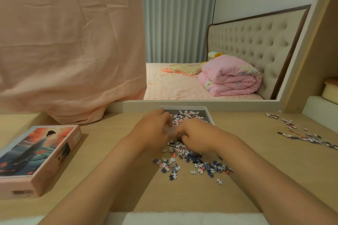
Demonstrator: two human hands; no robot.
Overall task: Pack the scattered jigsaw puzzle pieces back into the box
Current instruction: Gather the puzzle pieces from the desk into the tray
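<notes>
A: What colours are the puzzle pieces [192,162]?
B: Navy, white and pink, all mixed, on a pale wood-tone worktop [102,160].
A: And the box?
B: The box tray [210,115] is white. Its lid [36,151] is pink-sided, printed with a grey-blue robed figure among orange-red blotches.
A: Behind?
B: Peach cloth [73,42], grey-green curtain [175,14], pink quilt [230,78], beige buttoned headboard [256,36] edged dark brown.

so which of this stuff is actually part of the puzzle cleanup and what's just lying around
For the job:
- white box
- heaped pieces by the hands
- strewn pieces, far right
- pictured lid
- left hand, right hand

Just lying about:
- pink cloth
- folded quilt on the bed
- cream container
</notes>
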